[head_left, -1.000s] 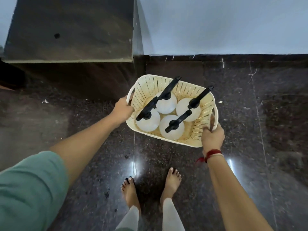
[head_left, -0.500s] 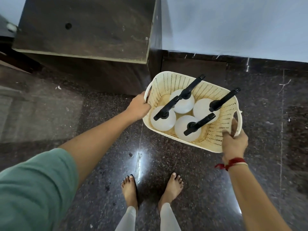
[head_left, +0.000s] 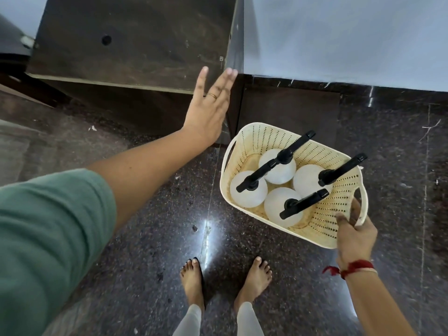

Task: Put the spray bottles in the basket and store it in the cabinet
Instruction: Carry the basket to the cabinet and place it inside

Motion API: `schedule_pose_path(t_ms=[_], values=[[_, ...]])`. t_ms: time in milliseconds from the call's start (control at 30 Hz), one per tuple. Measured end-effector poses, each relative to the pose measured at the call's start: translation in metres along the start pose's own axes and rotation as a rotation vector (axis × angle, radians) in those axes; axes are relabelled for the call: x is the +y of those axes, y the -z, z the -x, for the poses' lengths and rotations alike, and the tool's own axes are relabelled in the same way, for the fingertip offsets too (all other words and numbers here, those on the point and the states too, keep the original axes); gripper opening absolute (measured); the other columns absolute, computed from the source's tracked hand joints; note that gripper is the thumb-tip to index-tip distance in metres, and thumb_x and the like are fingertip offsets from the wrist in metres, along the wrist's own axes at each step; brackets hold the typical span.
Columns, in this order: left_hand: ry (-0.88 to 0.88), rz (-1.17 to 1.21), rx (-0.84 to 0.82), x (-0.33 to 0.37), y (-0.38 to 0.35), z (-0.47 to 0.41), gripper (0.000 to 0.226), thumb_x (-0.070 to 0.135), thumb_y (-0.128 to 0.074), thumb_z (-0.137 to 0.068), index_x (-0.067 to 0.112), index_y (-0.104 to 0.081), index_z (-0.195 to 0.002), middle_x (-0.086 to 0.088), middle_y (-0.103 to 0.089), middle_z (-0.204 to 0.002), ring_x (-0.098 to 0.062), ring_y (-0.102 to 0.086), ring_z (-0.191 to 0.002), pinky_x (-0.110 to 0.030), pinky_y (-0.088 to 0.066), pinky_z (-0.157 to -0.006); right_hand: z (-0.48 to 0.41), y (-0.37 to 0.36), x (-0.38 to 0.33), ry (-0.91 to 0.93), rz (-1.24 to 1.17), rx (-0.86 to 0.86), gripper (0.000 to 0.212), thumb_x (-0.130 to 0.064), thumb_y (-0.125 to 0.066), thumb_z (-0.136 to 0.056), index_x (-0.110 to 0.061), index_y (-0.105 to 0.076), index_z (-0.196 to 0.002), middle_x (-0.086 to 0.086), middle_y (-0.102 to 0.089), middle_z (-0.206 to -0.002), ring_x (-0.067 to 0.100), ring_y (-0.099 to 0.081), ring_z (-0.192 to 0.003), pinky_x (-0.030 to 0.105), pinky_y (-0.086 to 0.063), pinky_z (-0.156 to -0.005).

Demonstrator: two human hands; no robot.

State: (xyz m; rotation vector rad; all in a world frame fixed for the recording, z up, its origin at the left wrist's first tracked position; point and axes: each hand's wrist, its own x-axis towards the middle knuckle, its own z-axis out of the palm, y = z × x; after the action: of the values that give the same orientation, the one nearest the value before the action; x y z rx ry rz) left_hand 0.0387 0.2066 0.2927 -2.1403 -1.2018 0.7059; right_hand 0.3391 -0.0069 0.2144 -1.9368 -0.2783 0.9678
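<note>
A person stood barefoot on a dark polished stone floor (head_left: 145, 275), seen from above through a camera on their head. The right hand (head_left: 355, 235) was clamped on the handle at the near right end of a cream perforated basket (head_left: 271, 139), carrying it alone above the floor, tilted so its far left end hung unsupported. Inside the basket stood four white spray bottles (head_left: 277, 169) with black nozzle heads, packed close together and upright, filling the left and middle of the basket floor. The left hand (head_left: 209, 110) was free and empty, fingers spread and flat, stretched toward the near right corner of a dark wooden cabinet (head_left: 135, 42) that stood against a pale wall (head_left: 339, 37); whether the fingertips touched the wood cannot be told. The bottles appeared to be all loaded, so the step in hand seemed to be opening the cabinet. To do it well, the left hand would probably need to find the door's edge near that corner and pull it wide, while the right hand kept the basket level enough that the bottles did not tip. A one-handed hold on one end looked unsteady, so the left hand would do well to rejoin before the basket went in.
</note>
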Motion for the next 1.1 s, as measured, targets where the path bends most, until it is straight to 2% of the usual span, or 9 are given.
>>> schedule_pose_path(t_ms=[100, 233, 433, 500, 633, 733, 800, 933, 1100], values=[[0.006, -0.02, -0.023, -0.003, 0.003, -0.002, 0.054, 0.038, -0.04, -0.095, 0.011, -0.039, -0.142, -0.018, 0.004, -0.16, -0.032, 0.012, -0.147, -0.065, 0.003, -0.11, 0.007, 0.001, 0.006, -0.028, 0.016, 0.014, 0.045, 0.005, -0.055, -0.091, -0.017, -0.061, -0.13, 0.002, -0.068, -0.111, 0.011, -0.065, -0.09, 0.011, -0.056, -0.062], [0.025, 0.069, -0.051, 0.001, 0.018, 0.0, 0.03, 0.035, -0.048, -0.093, 0.012, -0.06, -0.108, -0.018, -0.008, -0.159, -0.034, 0.005, -0.148, -0.064, 0.003, -0.11, 0.019, 0.006, 0.01, -0.064, 0.02, 0.03, 0.045, 0.006, -0.054, -0.092, -0.015, -0.06, -0.131, 0.004, -0.067, -0.111, 0.012, -0.065, -0.089, 0.013, -0.056, -0.06], [0.041, 0.302, -0.099, 0.011, 0.028, 0.012, 0.035, 0.039, -0.046, -0.093, 0.013, -0.071, -0.092, -0.015, -0.03, -0.154, -0.036, 0.002, -0.148, -0.064, 0.008, -0.11, 0.031, 0.019, 0.017, -0.101, 0.061, 0.078, 0.045, 0.007, -0.055, -0.091, -0.019, -0.061, -0.128, 0.001, -0.067, -0.107, 0.0, -0.064, -0.08, 0.016, -0.055, -0.057], [0.068, 0.372, -0.184, 0.016, 0.026, 0.025, 0.032, 0.034, -0.046, -0.093, 0.014, -0.071, -0.096, -0.014, -0.035, -0.151, -0.035, 0.004, -0.148, -0.067, 0.01, -0.107, 0.034, 0.022, 0.02, -0.089, 0.086, 0.094, 0.045, 0.006, -0.056, -0.09, -0.018, -0.062, -0.127, 0.002, -0.067, -0.105, -0.003, -0.065, -0.074, 0.019, -0.058, -0.06], [0.079, 0.431, -0.324, 0.022, 0.021, 0.062, 0.021, 0.024, -0.05, -0.091, 0.014, -0.068, -0.096, -0.018, -0.031, -0.153, -0.039, 0.005, -0.147, -0.071, 0.014, -0.103, 0.043, 0.021, 0.024, -0.1, 0.111, 0.13, 0.045, 0.004, -0.059, -0.089, -0.019, -0.063, -0.127, 0.001, -0.067, -0.102, 0.018, -0.064, -0.086, 0.037, -0.054, -0.083], [0.128, 0.565, -0.457, 0.021, 0.012, 0.086, 0.019, 0.02, -0.055, -0.089, 0.013, -0.065, -0.103, -0.017, -0.029, -0.153, -0.041, 0.005, -0.146, -0.075, 0.008, -0.101, 0.05, 0.017, 0.027, -0.085, 0.088, 0.129, 0.045, 0.007, -0.058, -0.089, -0.02, -0.063, -0.125, 0.0, -0.067, -0.096, 0.002, -0.064, -0.071, 0.019, -0.058, -0.06], [0.235, 0.714, -0.625, 0.016, 0.003, 0.097, 0.031, 0.014, -0.06, -0.086, 0.01, -0.059, -0.117, -0.017, -0.021, -0.156, -0.047, 0.009, -0.143, -0.079, -0.001, -0.099, 0.056, 0.012, 0.031, -0.077, 0.118, 0.121, 0.045, 0.006, -0.059, -0.088, -0.019, -0.064, -0.125, 0.005, -0.067, -0.102, 0.005, -0.066, -0.071, 0.021, -0.059, -0.06], [0.26, 0.747, -0.865, 0.006, -0.007, 0.113, 0.061, 0.003, -0.062, -0.083, 0.007, -0.041, -0.139, -0.022, -0.01, -0.158, -0.058, 0.009, -0.138, -0.079, -0.004, -0.099, 0.073, -0.007, 0.034, -0.093, 0.188, 0.088, 0.045, 0.005, -0.062, -0.086, -0.018, -0.064, -0.125, 0.009, -0.069, -0.111, 0.031, -0.066, -0.096, 0.053, -0.054, -0.089], [0.234, 0.75, -0.922, 0.003, -0.018, 0.148, 0.071, 0.016, -0.062, -0.087, 0.007, -0.027, -0.148, -0.025, -0.004, -0.157, -0.06, 0.011, -0.136, -0.076, -0.005, -0.101, 0.102, -0.037, 0.038, -0.065, 0.261, 0.047, 0.044, 0.006, -0.063, -0.085, -0.02, -0.066, -0.12, 0.007, -0.07, -0.1, 0.025, -0.067, -0.083, 0.05, -0.055, -0.085]])
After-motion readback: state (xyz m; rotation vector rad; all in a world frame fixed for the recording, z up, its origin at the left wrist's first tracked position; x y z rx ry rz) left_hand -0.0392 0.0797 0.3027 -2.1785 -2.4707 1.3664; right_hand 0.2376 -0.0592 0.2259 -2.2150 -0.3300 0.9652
